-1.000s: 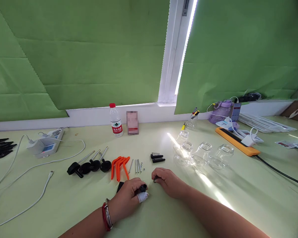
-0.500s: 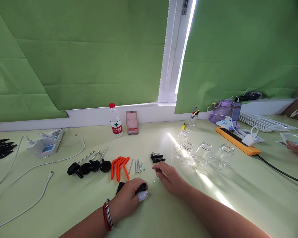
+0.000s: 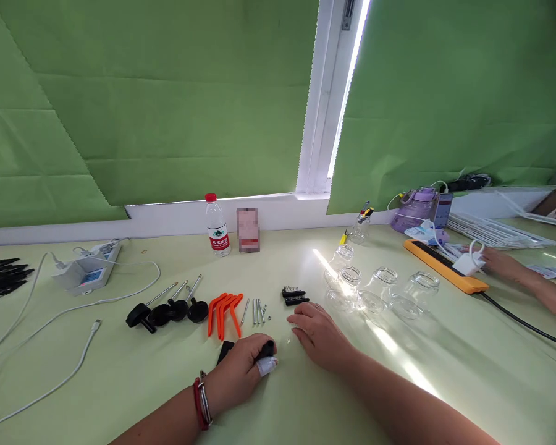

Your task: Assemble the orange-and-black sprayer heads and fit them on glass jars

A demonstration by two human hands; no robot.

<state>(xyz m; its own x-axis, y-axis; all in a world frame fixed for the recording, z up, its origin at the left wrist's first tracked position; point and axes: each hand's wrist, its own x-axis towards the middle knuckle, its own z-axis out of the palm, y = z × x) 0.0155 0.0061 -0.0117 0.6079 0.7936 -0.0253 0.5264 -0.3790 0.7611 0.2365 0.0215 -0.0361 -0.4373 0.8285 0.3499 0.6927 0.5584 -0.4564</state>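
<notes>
My left hand (image 3: 245,366) is wrapped round a black tube-shaped part (image 3: 265,351); another dark end (image 3: 225,351) shows beyond the knuckles. White tape covers the thumb tip. My right hand (image 3: 322,337) rests on the table with fingers bent and thumb apart, nothing visible between them. Close to its thumb lies a tiny clear or shiny piece (image 3: 288,340). Just beyond the fingers are black slotted parts (image 3: 294,300) and a spring (image 3: 293,288). Between the hands and the bent orange handles (image 3: 222,314) lie several metal screws (image 3: 258,311) and small nuts (image 3: 269,317).
Black round caps with metal rods (image 3: 160,314) lie left. Clear glass jars (image 3: 410,295) stand right, near an orange power strip (image 3: 445,266). A water bottle (image 3: 218,228) stands at the back. White cables (image 3: 74,374) cross the left side. Another person's hand (image 3: 505,266) reaches in at right.
My right hand's fingers have spread and shifted slightly right. My left hand keeps its hold on the black part. The other person's hand has moved left to the power strip.
</notes>
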